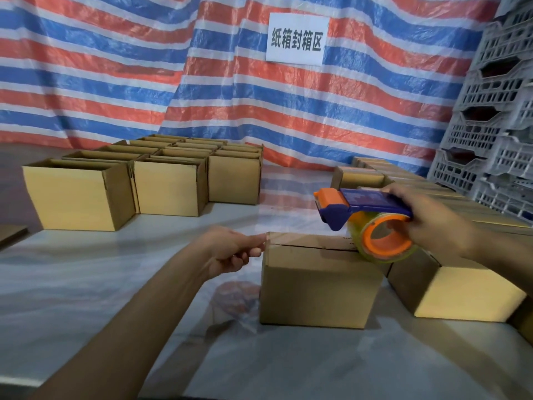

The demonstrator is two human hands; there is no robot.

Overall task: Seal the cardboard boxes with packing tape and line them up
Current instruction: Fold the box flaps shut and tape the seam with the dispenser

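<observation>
A closed cardboard box (320, 293) stands in front of me on the pale floor, its top flaps meeting in a dark seam. My left hand (233, 251) touches the box's upper left edge with its fingertips, fingers loosely bent. My right hand (429, 220) grips a blue and orange tape dispenser (363, 212) with a clear tape roll (383, 239), held just above the box's right end. A row of closed boxes (450, 290) runs from beside this box back to the right.
Several open-topped boxes (161, 180) stand grouped at the back left. Stacked grey plastic crates (496, 116) rise at the right. A striped tarp (202, 82) with a white sign (297, 39) hangs behind. A flat piece of cardboard (11, 235) lies at the far left.
</observation>
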